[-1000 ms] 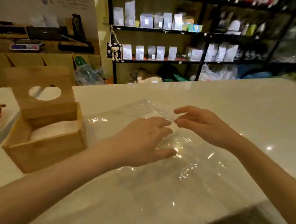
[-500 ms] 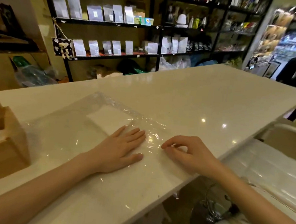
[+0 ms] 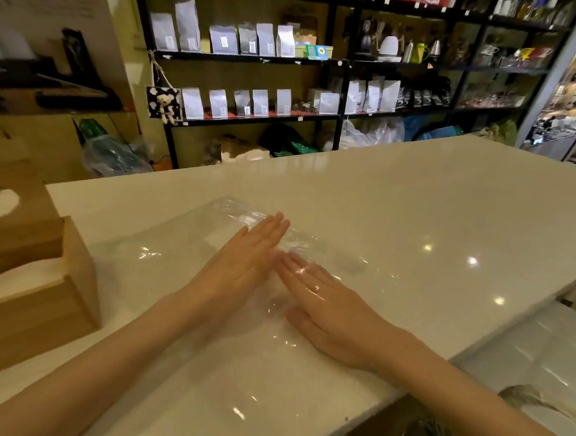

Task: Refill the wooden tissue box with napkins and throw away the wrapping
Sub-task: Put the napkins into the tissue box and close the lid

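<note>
A clear plastic wrapping (image 3: pixel 162 264) lies flat on the white counter (image 3: pixel 432 206), spread from the box to the middle. My left hand (image 3: pixel 243 265) rests flat on it, fingers straight and together, pointing away from me. My right hand (image 3: pixel 328 308) lies flat just to its right, fingers pointing up-left, and part of the film seems to lie over its fingers. Their fingertips almost meet. The wooden tissue box (image 3: pixel 35 303) stands at the left edge with white napkins (image 3: pixel 13 280) inside; its wooden lid (image 3: pixel 7 210) with an oval slot leans up behind it.
The counter's near edge runs diagonally at lower right, with a sink and tap (image 3: pixel 525 397) below it. Black shelves (image 3: pixel 256 57) of white pouches stand behind the counter. A plastic bag (image 3: pixel 111 156) sits on the floor at back left.
Both hands have slid forward over the wrapping and flattened; the right hand has gone from curled fingers to flat. The view has swung back left, showing more of the box.
</note>
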A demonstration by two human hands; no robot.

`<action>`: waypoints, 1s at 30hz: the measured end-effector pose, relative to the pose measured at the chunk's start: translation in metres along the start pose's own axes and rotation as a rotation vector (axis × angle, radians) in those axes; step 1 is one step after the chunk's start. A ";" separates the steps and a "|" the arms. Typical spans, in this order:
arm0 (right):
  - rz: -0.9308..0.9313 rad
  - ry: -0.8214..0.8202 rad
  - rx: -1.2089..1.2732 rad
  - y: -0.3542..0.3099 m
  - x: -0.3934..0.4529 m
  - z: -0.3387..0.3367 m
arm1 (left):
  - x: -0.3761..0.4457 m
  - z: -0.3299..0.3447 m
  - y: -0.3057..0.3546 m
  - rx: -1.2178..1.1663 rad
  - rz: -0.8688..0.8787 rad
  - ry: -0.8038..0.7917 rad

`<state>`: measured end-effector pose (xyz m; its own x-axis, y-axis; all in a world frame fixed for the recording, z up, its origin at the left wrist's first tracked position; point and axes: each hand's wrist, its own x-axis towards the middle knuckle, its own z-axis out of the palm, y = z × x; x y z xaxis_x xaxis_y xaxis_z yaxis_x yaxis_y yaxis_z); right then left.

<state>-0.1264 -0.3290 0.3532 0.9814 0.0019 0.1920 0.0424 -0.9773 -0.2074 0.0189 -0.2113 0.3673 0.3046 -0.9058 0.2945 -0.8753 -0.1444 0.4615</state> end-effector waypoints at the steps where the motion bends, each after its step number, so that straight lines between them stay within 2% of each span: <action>1: -0.024 0.045 -0.021 0.000 0.011 0.002 | 0.002 -0.003 -0.011 0.029 -0.085 0.044; 3: -0.043 0.051 -0.010 0.001 0.030 0.008 | 0.004 -0.010 -0.035 0.114 -0.293 0.096; 6: -0.010 -0.076 -0.018 0.003 0.053 0.016 | -0.001 -0.013 -0.059 0.273 -0.498 0.039; 9: 0.018 -0.117 -0.012 0.005 0.061 0.021 | -0.003 -0.005 -0.064 0.098 -0.543 -0.017; 13: -0.016 -0.027 -0.010 0.006 0.054 0.019 | -0.004 -0.003 -0.067 0.171 -0.507 -0.077; 16: 0.007 -0.102 0.011 0.009 0.040 0.017 | -0.005 -0.002 -0.067 0.228 -0.499 -0.106; 19: 0.028 -0.048 0.011 0.013 0.021 0.019 | -0.003 -0.002 -0.060 0.235 -0.504 -0.106; 22: 0.067 -0.112 -0.011 0.011 -0.001 0.013 | -0.002 -0.002 -0.057 0.268 -0.476 -0.096; 26: 0.095 -0.136 0.016 -0.002 -0.042 -0.002 | -0.003 0.002 -0.060 0.461 -0.390 -0.183; 30: 0.094 -0.169 0.023 -0.013 -0.080 -0.012 | -0.003 0.000 -0.058 0.547 -0.371 -0.264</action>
<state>-0.2079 -0.3190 0.3521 0.9986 -0.0521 0.0077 -0.0488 -0.9697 -0.2395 0.0687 -0.1999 0.3391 0.5786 -0.8144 -0.0450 -0.8155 -0.5786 -0.0149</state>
